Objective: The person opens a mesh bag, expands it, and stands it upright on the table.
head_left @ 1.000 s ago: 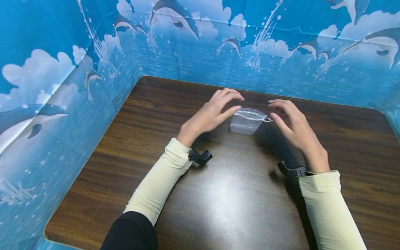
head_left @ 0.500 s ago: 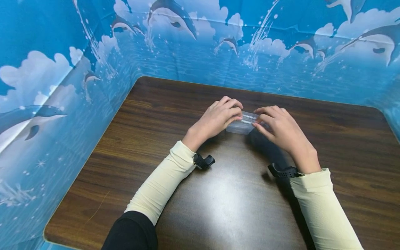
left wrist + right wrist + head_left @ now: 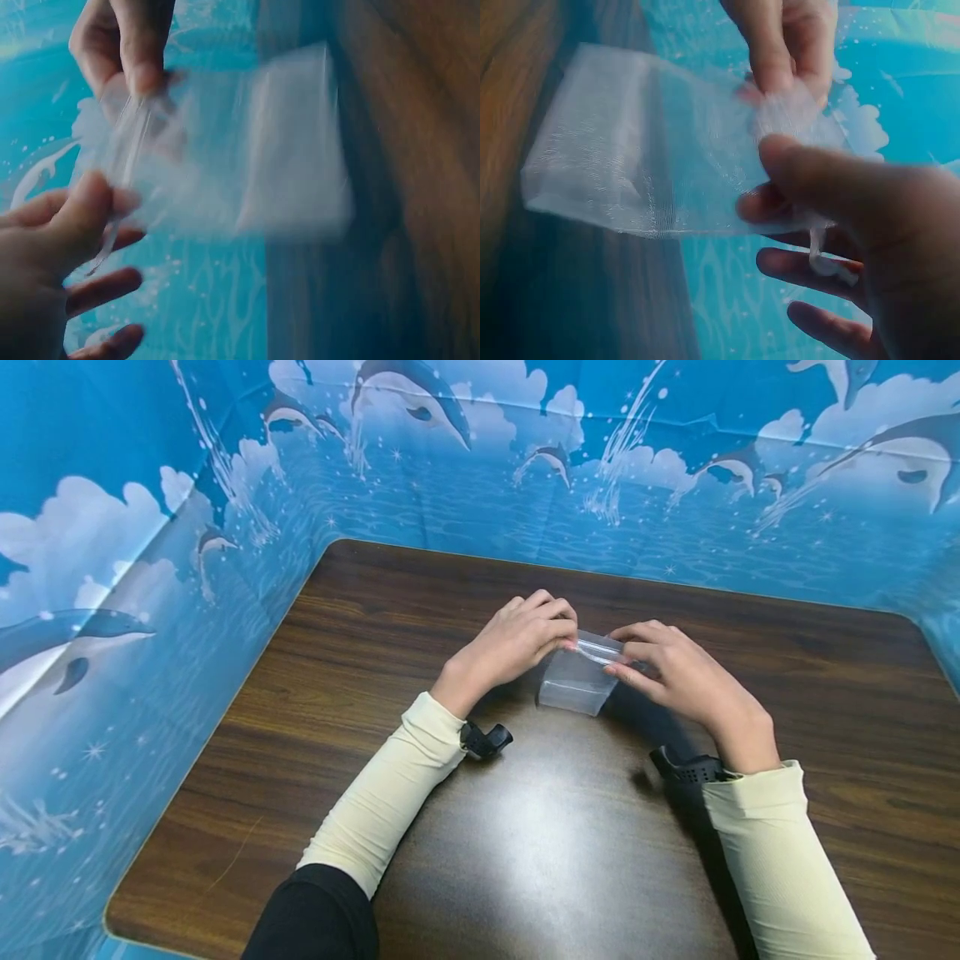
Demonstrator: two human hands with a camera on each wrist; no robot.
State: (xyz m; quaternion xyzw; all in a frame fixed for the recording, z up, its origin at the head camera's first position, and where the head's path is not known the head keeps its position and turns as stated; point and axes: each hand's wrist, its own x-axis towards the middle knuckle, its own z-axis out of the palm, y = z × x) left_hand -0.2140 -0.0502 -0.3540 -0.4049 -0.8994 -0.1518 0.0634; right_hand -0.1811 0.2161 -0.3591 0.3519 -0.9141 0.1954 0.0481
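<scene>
A sheer white drawstring pouch (image 3: 573,687) hangs between the two hands, its neck uppermost and its boxy, cloudier lower part toward the person. My left hand (image 3: 517,635) pinches the left end of the neck between thumb and finger. At the other end, my right hand (image 3: 675,672) pinches the neck too. In the left wrist view the pouch (image 3: 289,150) is blurred, with the gathered cord channel running from one thumb to the other. A short cord loop (image 3: 826,264) sticks out below the right thumb in the right wrist view.
Dark wood-grain table (image 3: 360,677) lies under both arms, with its far edge beyond the hands. A blue dolphin-print cloth (image 3: 480,502) hangs behind and to the left. A black camera mount (image 3: 486,741) sits on the left wrist, another camera mount (image 3: 686,767) on the right.
The hands were apart on either side of the pouch, whose mouth stood open. They came together on its neck, which is now drawn flat, and the pouch's base swung toward the person.
</scene>
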